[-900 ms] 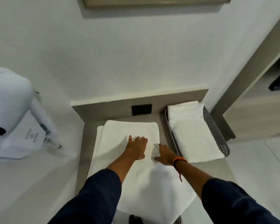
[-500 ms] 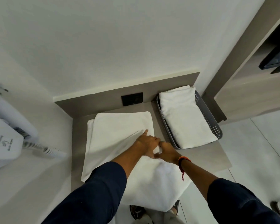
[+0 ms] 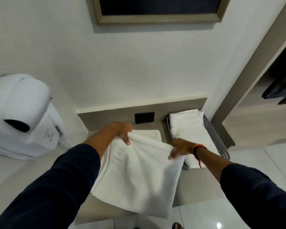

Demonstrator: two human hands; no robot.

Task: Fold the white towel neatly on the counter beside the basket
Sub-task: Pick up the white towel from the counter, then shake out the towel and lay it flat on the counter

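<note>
A white towel (image 3: 139, 172) lies on the grey counter (image 3: 196, 184), its near part hanging over the front edge. My left hand (image 3: 120, 131) grips its far left edge, lifted off the counter. My right hand (image 3: 180, 148), with an orange wristband, pinches the far right edge. The raised edge stretches between both hands, and a flat layer of towel shows beneath it at the back. To the right stands a grey perforated basket (image 3: 216, 138) holding another folded white towel (image 3: 188, 128).
A black wall socket (image 3: 144, 117) sits in the counter's back panel. A white wall-mounted dryer (image 3: 20, 119) hangs at the left. A framed picture (image 3: 157, 10) is on the wall above. A wooden cabinet (image 3: 262, 113) stands at the right, over glossy white floor tiles.
Both hands pressed flat on the towel, then met at its right edge. Now they have spread apart and lifted that edge off the counter.
</note>
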